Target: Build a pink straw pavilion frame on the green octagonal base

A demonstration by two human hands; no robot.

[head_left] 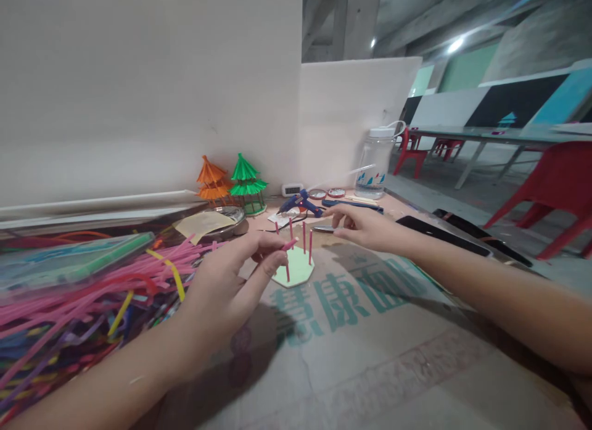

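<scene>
Though near base (296,274) — right hand (362,225) beyond edge

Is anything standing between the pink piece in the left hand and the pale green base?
Yes, partly: upright pink sticks stand on the pale green base; one rises near its front edge, just below the pink piece in this view. The left hand hides the base's left side.

The widest passage lies near, over the printed sheet (370,380) between the forearms (467,266). Upright pink sticks (311,248) on the pale green base (301,274) obstruct a low sweep between left hand (231,276) and right hand (358,226). Heaped strips (139,287) crowd the left; small pagodas (248,186), glue gun (300,202) and white panel (152,90) bar the far side.
</scene>
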